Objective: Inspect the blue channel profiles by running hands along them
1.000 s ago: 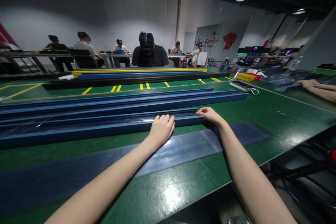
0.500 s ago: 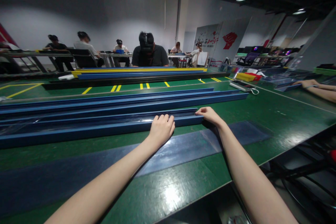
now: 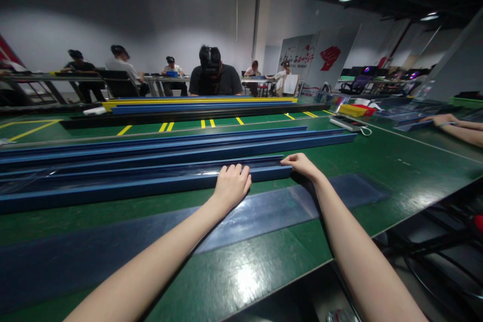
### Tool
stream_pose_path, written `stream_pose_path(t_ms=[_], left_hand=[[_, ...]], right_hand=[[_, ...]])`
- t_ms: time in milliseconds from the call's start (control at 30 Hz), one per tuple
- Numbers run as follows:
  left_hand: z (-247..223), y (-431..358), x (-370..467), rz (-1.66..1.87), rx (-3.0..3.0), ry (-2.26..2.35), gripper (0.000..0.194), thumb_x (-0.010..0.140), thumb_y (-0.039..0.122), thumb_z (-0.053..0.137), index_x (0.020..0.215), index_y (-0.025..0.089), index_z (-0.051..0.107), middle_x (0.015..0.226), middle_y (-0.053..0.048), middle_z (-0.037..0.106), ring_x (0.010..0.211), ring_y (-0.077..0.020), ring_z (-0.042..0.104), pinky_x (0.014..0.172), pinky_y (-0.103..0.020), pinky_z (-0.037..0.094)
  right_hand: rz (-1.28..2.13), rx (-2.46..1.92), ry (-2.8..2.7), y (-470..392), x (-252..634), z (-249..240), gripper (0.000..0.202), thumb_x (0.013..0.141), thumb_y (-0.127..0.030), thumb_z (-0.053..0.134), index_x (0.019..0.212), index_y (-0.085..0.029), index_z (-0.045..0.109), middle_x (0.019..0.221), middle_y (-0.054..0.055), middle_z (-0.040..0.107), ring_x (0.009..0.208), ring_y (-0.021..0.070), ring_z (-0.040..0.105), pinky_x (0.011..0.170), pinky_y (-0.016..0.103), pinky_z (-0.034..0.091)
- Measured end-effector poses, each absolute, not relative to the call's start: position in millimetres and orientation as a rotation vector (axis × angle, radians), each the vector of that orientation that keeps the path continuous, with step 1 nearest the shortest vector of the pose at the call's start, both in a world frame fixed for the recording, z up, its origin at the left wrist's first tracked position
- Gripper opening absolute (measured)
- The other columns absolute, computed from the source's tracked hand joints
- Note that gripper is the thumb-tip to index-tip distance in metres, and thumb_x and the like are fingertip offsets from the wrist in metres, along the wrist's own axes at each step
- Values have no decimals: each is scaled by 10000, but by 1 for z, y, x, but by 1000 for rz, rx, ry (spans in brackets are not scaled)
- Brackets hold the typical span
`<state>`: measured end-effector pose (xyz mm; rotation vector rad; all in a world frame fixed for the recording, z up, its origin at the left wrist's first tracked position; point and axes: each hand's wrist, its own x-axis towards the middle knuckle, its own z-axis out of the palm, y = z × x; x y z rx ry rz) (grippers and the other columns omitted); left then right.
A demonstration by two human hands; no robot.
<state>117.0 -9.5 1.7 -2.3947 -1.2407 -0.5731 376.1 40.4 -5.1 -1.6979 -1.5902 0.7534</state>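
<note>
A long blue channel strip [image 3: 124, 188] with raised walls lies across the table, and clear plastic film [image 3: 206, 174] glints inside it. My left hand [image 3: 232, 183] rests over its near wall, fingers bent over the edge and closed on it. At the channel's right end my right hand [image 3: 298, 162] is closed in a pinch; whatever its fingertips hold is hidden. In front of the channel a wide, flat clear plastic strip [image 3: 260, 214] lies on the table beneath my forearms.
Behind lie more blue channels [image 3: 324, 141], then black [image 3: 158, 118] and yellow [image 3: 204, 100] strips. A phone-like device [image 3: 349, 124] with a white cable and a yellow box [image 3: 354, 110] are at right. Another person's hands [image 3: 447, 122] work there. A person [image 3: 215, 78] sits opposite.
</note>
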Motion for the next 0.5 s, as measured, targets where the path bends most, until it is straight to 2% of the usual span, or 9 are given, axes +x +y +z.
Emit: stream_pose_path(t_ms=[500], left_hand=[[1,-9,117,-565,-2387,-1224,236,863,273,337,887,164,545,809,-74,574,757,-207,511,649,-330,303]], right_hand=[[773,-1693,-1610,40,379,-5,181,619,-289,577,651,-131,659,608,29,623,487,78,470,455,191,356]])
